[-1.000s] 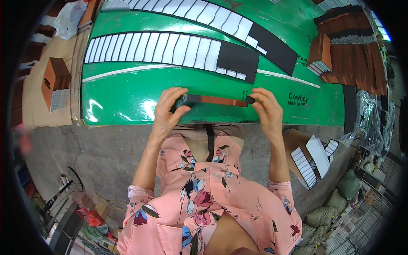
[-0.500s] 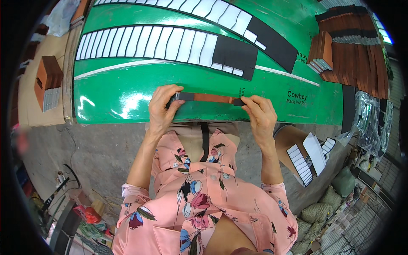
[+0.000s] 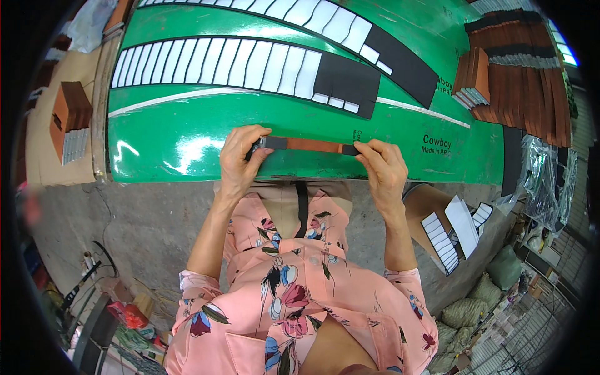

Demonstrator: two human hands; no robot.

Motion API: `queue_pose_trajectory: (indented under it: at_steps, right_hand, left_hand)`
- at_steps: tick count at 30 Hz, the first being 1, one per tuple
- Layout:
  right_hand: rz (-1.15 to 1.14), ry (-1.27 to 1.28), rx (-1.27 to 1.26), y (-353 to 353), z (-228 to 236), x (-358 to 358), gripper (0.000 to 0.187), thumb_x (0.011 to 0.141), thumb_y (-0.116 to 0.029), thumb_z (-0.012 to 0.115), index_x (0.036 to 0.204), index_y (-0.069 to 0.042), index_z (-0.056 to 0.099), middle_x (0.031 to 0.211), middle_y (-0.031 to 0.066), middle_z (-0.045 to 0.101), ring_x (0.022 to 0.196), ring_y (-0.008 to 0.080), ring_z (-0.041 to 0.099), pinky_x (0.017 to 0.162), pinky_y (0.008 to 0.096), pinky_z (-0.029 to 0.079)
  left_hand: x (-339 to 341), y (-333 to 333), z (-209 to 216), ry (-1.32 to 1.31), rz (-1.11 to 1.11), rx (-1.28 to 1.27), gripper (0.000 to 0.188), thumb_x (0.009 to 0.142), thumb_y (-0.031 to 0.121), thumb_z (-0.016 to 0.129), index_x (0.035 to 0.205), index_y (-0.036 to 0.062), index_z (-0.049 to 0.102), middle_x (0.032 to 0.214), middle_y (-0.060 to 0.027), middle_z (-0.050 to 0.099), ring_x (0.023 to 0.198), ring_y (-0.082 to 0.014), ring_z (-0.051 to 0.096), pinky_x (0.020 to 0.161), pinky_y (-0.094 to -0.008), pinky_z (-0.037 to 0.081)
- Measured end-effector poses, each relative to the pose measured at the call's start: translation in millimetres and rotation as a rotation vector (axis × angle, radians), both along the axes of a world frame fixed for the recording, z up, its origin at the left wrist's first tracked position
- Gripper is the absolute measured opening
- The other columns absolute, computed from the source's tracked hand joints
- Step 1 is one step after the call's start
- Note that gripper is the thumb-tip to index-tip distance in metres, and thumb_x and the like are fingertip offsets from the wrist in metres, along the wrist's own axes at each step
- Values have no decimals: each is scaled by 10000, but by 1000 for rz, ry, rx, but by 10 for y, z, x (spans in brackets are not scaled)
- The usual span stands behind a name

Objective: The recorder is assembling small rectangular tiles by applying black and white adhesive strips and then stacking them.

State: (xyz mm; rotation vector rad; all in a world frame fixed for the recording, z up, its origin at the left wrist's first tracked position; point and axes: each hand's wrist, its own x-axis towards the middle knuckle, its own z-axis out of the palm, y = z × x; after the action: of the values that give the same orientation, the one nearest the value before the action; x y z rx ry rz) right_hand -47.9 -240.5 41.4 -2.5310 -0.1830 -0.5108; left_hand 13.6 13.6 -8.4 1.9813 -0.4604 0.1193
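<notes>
Stretched level between my two hands is a narrow brown strip with black end pieces [image 3: 315, 145], seen nearly edge-on, just above the near edge of a green table [image 3: 300, 115]. My left hand [image 3: 240, 156] pinches its left black end between thumb and fingers. The right end is gripped by the fingertips of my right hand [image 3: 384, 167]. Beyond them, a long black sheet with a row of white stickers [image 3: 215, 62] lies on the table. A second black sheet with white stickers [image 3: 337, 24] lies farther back, slanting down to the right.
At the far right stand rows of brown pieces with grey ends [image 3: 525, 90], fronted by a smaller stack [image 3: 474, 75]. More such pieces [image 3: 74, 115] rest on a tan board at left. Clear plastic wrap [image 3: 544, 181] hangs off the right corner. Sticker sheets [image 3: 442, 244] sit below the table.
</notes>
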Motion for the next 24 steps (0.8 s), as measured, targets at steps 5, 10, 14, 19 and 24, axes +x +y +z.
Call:
queue_pose_trajectory:
  at_steps: [5, 10, 14, 19, 24]
  right_hand:
    - [7, 0, -5, -1, -18, 1, 340, 612, 16, 742, 937, -62, 683, 832, 55, 604, 727, 206, 556, 588, 309, 458]
    - [11, 1, -11, -7, -9, 7, 341, 611, 12, 744, 938, -62, 683, 832, 55, 604, 724, 204, 556, 586, 307, 457]
    - [11, 4, -8, -6, -8, 15, 344, 609, 20, 742, 938, -61, 684, 834, 55, 606, 721, 205, 556, 582, 308, 459]
    - [6, 9, 13, -3, -17, 19, 344, 609, 28, 739, 937, -61, 684, 837, 55, 606, 723, 207, 558, 584, 307, 463]
    - [4, 10, 53, -10, -79, 15, 342, 623, 28, 731, 951, -57, 680, 855, 59, 607, 732, 205, 563, 602, 306, 471]
  left_hand:
    - [-7, 1, 2, 3, 3, 2, 319, 697, 10, 703, 1002, 42, 620, 998, -94, 628, 913, -267, 580, 776, -343, 455]
    - [4, -6, -18, -11, 0, -2, 323, 689, 0, 702, 999, 41, 621, 994, -93, 629, 912, -267, 581, 776, -344, 455]
    - [7, -9, -2, -4, 3, 8, 327, 687, -3, 701, 1001, 40, 620, 993, -92, 629, 914, -268, 581, 775, -344, 454]
    - [0, -6, 2, 13, 5, 11, 323, 686, -4, 699, 996, 40, 622, 992, -94, 628, 917, -269, 581, 782, -344, 451]
    - [0, -11, -1, 3, 9, 9, 312, 690, 12, 704, 990, 40, 622, 980, -91, 630, 902, -265, 579, 776, -343, 444]
